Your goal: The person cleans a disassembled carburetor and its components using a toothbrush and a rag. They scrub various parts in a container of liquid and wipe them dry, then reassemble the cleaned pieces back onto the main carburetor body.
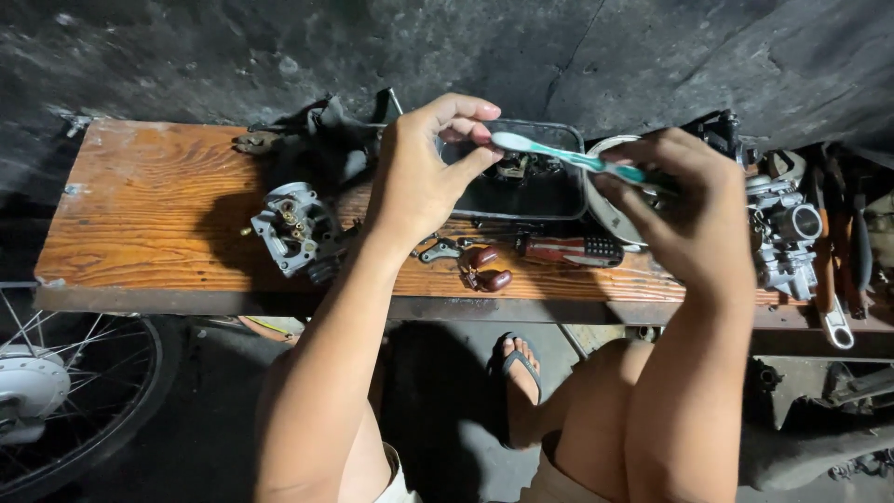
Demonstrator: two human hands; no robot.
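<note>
My left hand (424, 172) is raised over the wooden bench (140, 214), its thumb and fingers pinched on a small part (466, 133) that I can barely make out. My right hand (689, 200) grips a white and teal toothbrush (568, 158), whose bristle head touches the small part at my left fingertips. Below the hands sits a dark rectangular tray (545, 191) with small metal pieces in it.
A carburetor body (293, 228) lies left of my left arm, and another carburetor (787, 233) sits at the right. A red-handled screwdriver (568, 250), small brown parts (492, 278), a dark rag (321, 140), a wrench (833, 312) and a spoked wheel (56, 401) are nearby.
</note>
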